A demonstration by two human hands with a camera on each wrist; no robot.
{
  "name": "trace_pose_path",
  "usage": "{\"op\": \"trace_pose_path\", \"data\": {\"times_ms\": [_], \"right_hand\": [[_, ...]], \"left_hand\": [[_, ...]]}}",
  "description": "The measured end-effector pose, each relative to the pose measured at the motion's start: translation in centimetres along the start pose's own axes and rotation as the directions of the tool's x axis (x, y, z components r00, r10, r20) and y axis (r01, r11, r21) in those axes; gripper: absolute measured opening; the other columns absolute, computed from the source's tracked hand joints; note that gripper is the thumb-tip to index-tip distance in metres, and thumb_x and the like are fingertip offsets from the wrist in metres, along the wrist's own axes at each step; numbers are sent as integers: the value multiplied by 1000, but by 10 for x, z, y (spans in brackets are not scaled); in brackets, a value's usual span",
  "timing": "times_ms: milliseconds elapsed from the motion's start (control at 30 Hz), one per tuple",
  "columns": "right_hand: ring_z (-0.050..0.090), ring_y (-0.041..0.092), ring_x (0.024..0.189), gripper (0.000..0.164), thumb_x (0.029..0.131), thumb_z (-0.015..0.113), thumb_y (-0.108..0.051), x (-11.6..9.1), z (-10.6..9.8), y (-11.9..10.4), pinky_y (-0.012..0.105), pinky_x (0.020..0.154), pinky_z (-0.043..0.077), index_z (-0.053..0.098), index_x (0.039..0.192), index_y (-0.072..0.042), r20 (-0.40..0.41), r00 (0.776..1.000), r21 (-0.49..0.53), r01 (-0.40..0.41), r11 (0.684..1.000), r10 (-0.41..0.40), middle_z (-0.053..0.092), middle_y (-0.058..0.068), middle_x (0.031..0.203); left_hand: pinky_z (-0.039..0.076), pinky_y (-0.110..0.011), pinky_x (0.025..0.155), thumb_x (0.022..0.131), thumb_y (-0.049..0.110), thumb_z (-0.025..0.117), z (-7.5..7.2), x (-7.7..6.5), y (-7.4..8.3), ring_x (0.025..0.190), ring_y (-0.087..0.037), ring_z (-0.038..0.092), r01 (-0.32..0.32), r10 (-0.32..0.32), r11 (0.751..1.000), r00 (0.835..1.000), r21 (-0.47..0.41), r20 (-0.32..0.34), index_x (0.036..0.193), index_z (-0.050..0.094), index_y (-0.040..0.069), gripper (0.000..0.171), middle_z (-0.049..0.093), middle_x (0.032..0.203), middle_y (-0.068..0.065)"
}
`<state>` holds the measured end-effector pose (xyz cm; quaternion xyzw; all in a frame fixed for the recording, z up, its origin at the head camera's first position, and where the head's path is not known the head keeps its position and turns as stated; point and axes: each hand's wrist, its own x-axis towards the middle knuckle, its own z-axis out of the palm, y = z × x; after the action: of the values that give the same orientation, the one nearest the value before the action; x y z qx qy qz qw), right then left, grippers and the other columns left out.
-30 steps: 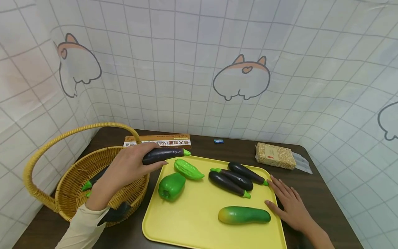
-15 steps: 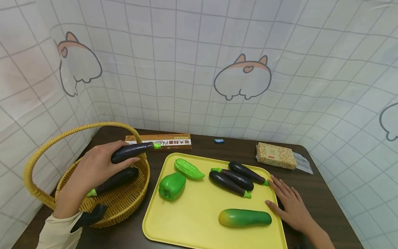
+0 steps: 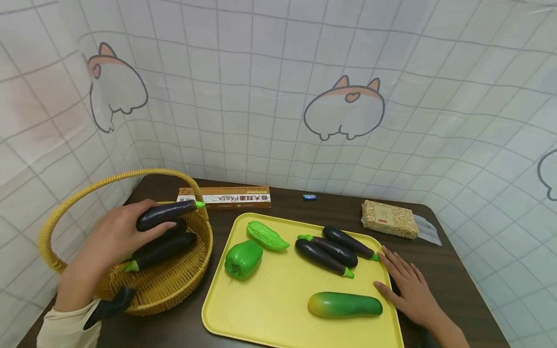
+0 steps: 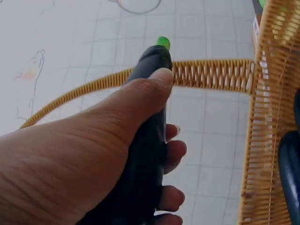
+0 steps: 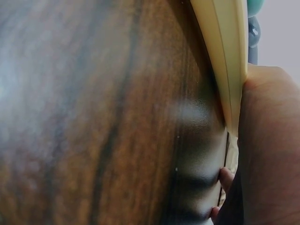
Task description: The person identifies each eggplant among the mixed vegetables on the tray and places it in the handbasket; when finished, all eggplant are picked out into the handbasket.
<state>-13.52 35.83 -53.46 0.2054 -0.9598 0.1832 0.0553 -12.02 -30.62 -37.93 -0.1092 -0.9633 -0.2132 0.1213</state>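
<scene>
An eggplant with a green stem is gripped by my left hand above the wicker basket. In the left wrist view the thumb and curled fingers wrap the dark eggplant. Inside the basket lie two more eggplants, the nearer eggplant showing most. My right hand rests with fingers extended at the right rim of the yellow tray. Three eggplants lie together on the tray, with a green pepper, a bitter melon and a green-yellow squash-like vegetable.
A pasta box lies behind the basket at the back of the dark table. A small blue packet and a clear bag of grain are also along the back. The basket's tall handle arches over its opening.
My left hand has carried the eggplant left, from near the tray's corner to over the basket, and slightly lower. The right hand stays at the tray's edge.
</scene>
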Motion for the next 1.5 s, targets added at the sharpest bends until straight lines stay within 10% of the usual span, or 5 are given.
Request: {"op": "trace_pose_path", "data": {"times_ms": [400,667,1500], "right_hand": [[25,46,153,74,106,65,-39,0,-1,0,76,112,14,31,168,-18,-13,1000,-6,16,1000,-16,22,7,174],[25,47,153,74,106,65,-40,-2,0,-1,77,110,16,32,168,-18,-1,1000,9,1,1000,0,22,8,173],[25,46,153,73,105,66,-40,-1,0,-1,76,110,16,33,167,-18,-16,1000,6,3,1000,-3,25,9,172]], "left_hand": [[53,-55,64,96,57,74,5,-2,-13,79,-39,68,61,-69,985,997,159,47,134,61,-11,79,71,101,-28],[42,-40,54,94,47,81,22,1,-9,64,-21,54,26,-40,984,996,178,74,107,66,1,50,62,80,-5],[51,-62,80,89,37,87,35,-8,-24,106,-53,61,134,-175,975,953,176,245,130,61,-14,71,59,119,-36]]}}
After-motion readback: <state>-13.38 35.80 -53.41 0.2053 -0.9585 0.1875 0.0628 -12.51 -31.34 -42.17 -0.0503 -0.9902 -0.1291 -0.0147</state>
